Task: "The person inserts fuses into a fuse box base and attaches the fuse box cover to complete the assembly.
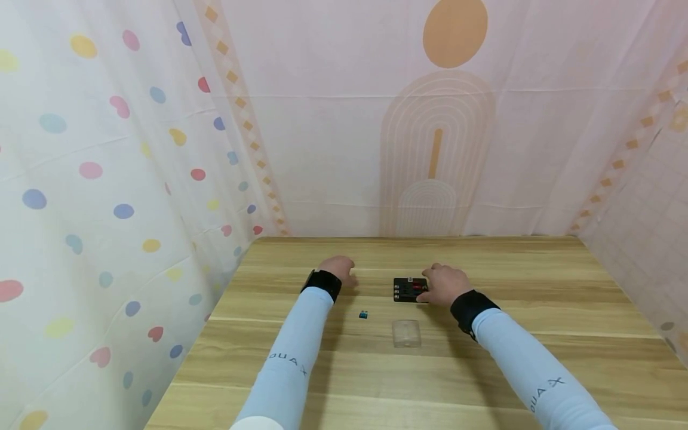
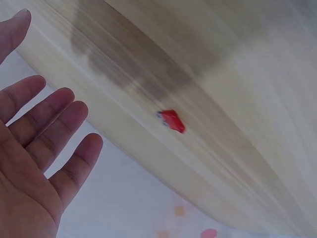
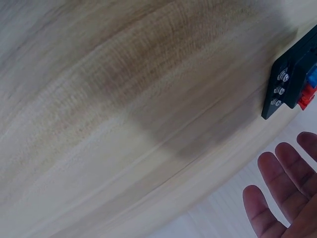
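My left hand [image 1: 338, 270] hovers over the left part of the table with its fingers spread and nothing held. In the left wrist view a red blade fuse [image 2: 172, 121] lies on the wood, apart from the fingers; in the head view I cannot make it out. At the black fuse block [image 1: 404, 289], my right hand [image 1: 447, 285] reaches over the right side, thumb by the near corner. The right wrist view shows its fingers extended, with red [image 3: 306, 95] and blue fuses seated in the block; whether the thumb touches it is unclear.
Between the arms a small teal-blue piece [image 1: 364, 314] lies on the table. A clear plastic cover [image 1: 406, 333] sits in front of the block. The wooden table [image 1: 510, 263] ends at a patterned curtain [image 1: 333, 149] behind and to the left.
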The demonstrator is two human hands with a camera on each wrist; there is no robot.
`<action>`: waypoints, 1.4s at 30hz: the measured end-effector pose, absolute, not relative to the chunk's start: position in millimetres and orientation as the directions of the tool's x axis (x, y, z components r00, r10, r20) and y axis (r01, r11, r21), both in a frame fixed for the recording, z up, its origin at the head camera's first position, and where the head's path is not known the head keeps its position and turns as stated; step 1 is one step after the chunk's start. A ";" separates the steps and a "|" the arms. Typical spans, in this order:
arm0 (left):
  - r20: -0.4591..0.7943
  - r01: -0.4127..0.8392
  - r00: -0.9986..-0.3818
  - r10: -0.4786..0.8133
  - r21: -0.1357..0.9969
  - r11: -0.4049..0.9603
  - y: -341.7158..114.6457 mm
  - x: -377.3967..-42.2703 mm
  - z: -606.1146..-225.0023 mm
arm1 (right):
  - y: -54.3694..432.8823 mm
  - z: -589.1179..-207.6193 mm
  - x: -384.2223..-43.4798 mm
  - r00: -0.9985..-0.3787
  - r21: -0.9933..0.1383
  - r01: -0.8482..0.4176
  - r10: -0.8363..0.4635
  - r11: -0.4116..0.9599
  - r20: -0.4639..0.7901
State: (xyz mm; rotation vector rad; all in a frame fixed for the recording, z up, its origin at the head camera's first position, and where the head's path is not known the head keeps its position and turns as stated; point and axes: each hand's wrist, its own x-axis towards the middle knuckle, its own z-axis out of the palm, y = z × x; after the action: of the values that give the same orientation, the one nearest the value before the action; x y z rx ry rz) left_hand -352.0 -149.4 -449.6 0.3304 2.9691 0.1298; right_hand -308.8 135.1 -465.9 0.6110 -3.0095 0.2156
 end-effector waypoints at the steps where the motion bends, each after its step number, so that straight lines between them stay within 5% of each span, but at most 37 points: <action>1: -0.141 0.209 -0.965 0.221 0.096 0.973 -151.7 -352.5 -450.5 | 135.3 -465.7 -308.6 -0.921 -0.128 -0.389 -0.381 0.912 0.086; 42: -0.124 0.119 -0.983 0.136 0.134 0.984 -231.9 -349.3 -461.0 | 139.5 -472.8 -310.1 -0.919 -0.129 -0.393 -0.388 0.910 0.069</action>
State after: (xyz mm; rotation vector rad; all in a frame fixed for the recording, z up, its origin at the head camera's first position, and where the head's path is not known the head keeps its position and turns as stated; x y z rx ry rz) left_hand -349.3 -231.9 -461.0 0.1934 2.9961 0.1899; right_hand -310.1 139.5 -472.8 0.6196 -3.0293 0.2172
